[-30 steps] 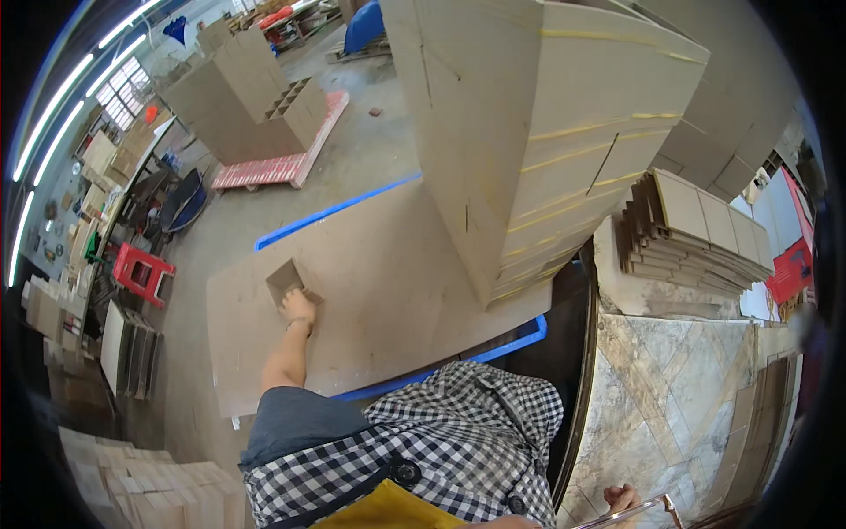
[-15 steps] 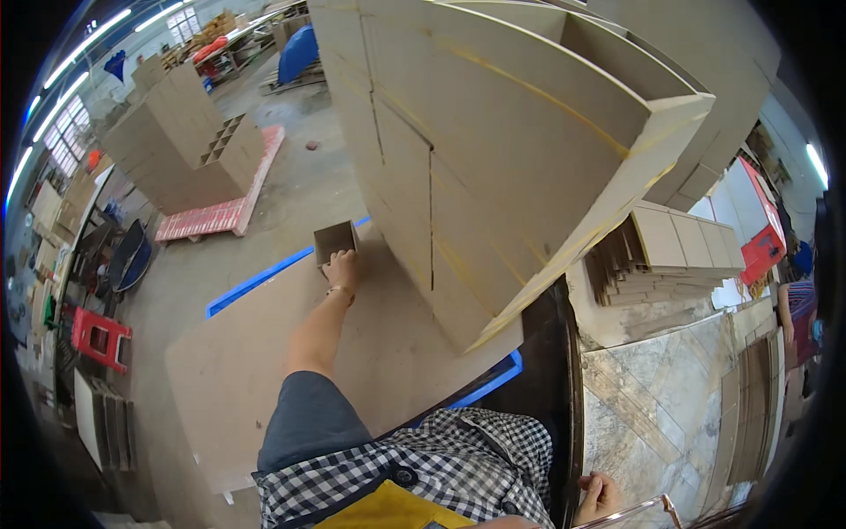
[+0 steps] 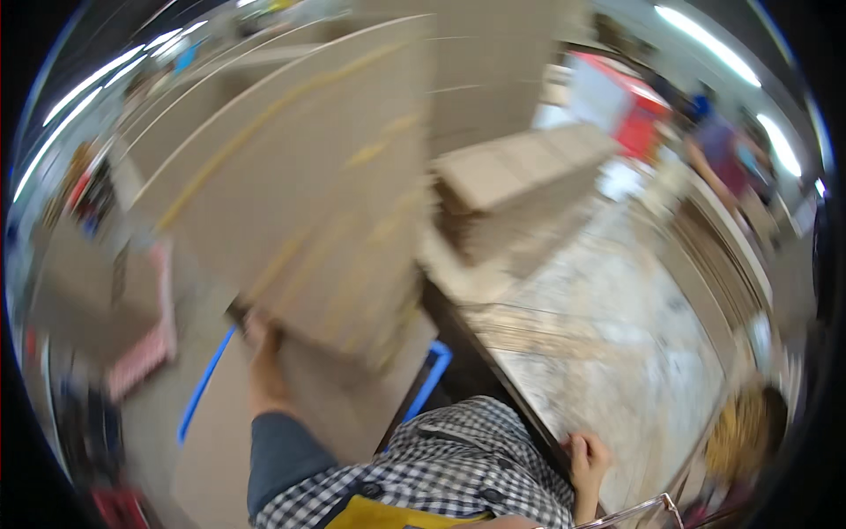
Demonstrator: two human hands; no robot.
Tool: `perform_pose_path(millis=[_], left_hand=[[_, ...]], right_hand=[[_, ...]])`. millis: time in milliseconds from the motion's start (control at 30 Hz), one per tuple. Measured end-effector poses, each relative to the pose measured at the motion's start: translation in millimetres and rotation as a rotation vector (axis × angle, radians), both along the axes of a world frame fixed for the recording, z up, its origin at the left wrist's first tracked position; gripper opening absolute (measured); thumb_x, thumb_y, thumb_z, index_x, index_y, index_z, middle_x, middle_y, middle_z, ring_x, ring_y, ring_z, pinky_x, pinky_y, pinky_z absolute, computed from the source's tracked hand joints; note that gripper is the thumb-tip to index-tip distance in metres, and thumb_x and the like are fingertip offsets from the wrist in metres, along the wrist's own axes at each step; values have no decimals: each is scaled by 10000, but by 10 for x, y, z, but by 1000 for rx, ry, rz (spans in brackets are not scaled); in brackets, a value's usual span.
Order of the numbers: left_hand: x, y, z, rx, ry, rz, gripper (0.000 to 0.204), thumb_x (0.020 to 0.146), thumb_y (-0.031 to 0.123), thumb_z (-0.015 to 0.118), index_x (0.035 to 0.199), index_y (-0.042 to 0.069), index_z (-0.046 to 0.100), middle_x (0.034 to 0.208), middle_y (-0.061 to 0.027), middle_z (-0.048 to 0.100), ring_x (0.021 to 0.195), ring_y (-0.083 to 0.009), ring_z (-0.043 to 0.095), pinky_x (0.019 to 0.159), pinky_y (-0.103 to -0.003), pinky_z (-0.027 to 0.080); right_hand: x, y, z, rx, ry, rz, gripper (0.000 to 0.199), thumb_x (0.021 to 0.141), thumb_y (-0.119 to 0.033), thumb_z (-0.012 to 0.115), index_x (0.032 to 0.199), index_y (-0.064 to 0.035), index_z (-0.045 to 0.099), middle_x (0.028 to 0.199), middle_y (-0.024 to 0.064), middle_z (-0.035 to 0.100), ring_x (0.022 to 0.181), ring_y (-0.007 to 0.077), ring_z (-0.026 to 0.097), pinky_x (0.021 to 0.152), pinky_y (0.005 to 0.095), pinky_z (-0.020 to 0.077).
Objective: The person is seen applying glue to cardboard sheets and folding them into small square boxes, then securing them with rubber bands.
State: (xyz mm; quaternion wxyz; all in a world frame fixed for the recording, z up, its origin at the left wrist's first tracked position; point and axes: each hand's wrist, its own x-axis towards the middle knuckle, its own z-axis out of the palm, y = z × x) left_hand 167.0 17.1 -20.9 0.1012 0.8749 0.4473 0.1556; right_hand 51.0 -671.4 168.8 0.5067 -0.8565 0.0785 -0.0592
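My left hand (image 3: 260,333) reaches forward, blurred by motion, its fingers closed at the edge of a small brown board box (image 3: 236,309). Only a dark sliver of that box shows beside the hand. Just past it rises a large curved board structure (image 3: 291,203) with yellow glue-like streaks and open compartments along its top. It stands on a flat brown board (image 3: 220,450) with blue strips at its edges. My right hand (image 3: 589,457) is low on the right, fingers curled with nothing visible in them, next to the dark table edge.
A stained pale work surface (image 3: 608,353) extends to the right, with a stack of cut boards (image 3: 529,172) at its far end and more panels (image 3: 718,264) along its right side. Another person (image 3: 723,159) is at the far right. A pink pallet (image 3: 141,366) carries board pieces at left.
The view has swung to the right, so the structure and pallet sit further left. My left hand stays by the small box, now mostly hidden. More of my right hand shows.
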Motion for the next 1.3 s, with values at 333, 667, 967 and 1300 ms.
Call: perform_pose_path(millis=[333, 667, 967, 1300], left_hand=[[-1030, -2384, 478, -246, 301, -513, 249, 857, 167, 541, 1023, 16, 648, 919, -215, 639, 846, -362, 610, 737, -442, 473], [936, -5767, 2536, -240, -551, -1897, 187, 778, -1, 620, 961, 36, 625, 908, -152, 624, 815, -346, 581, 707, -411, 462], [3523, -8106, 1847, -27, -204, -2069, 488, 670, 159, 770, 1121, 82, 600, 1209, -177, 543, 1111, -370, 506, 960, -415, 414], [3436, -8400, 1797, 480, -389, -1915, 314, 857, 383, 594, 846, 77, 520, 813, -113, 612, 721, -312, 589, 625, -401, 452]], right_hand=[[-300, -1025, 338, -269, -226, -217, 66, 832, -42, 619, 850, -3, 670, 735, 128, 655, 654, 236, 636, 613, 305, 491], [-752, -2583, 561, -1033, 342, -866, 720, 716, -249, 741, 1310, 0, 419, 1298, 237, 474, 1239, 417, 403, 1033, 448, 319], [-843, -2946, 521, -586, 622, -823, 922, 653, -473, 748, 1374, -30, 383, 1404, 252, 371, 1299, 385, 361, 1057, 474, 296], [-1271, -3392, 380, -564, 553, -721, 988, 566, -410, 830, 1381, -67, 388, 1466, 198, 300, 1361, 350, 268, 1091, 465, 251]])
